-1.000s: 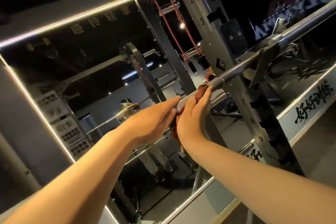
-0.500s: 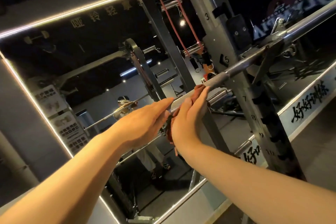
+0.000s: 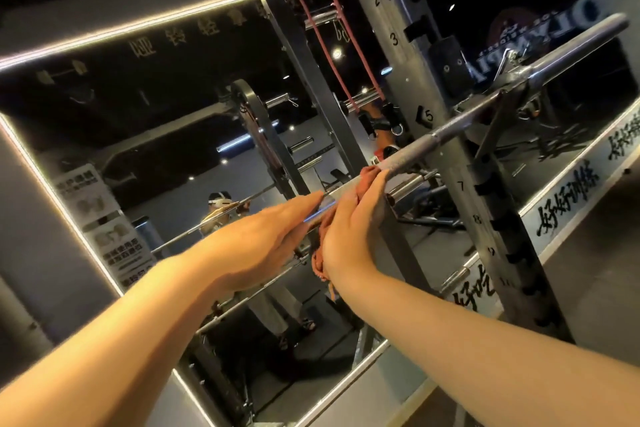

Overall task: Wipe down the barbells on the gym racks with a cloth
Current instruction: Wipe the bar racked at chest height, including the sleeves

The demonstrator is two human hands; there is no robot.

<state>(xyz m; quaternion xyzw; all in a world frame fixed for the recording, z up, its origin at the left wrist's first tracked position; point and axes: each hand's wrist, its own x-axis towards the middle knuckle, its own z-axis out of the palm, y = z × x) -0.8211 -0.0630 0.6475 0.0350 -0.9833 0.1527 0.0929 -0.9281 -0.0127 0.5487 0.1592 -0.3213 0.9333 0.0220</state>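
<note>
Barbell (image 3: 446, 135) runs 8 to 2 o'clock, seated on the rack upright (image 3: 450, 191). Right hand (image 3: 353, 218), fingers together, presses cloth (image 3: 320, 265) on the shaft; thumb hidden, can't tell if it wraps. Left hand (image 3: 256, 246) lies flat at its 9 o'clock. Bar likely heavy, rigid; cloth limp, so wrap it fully.

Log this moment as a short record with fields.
left hand: flat, straight fingers resting on the long silver steel barbell
right hand: holds a bunched reddish-brown cloth against the bar, thumb hidden
barbell: lying across the grey numbered rack upright, near mark 5
background: wall mirror behind the rack
</note>
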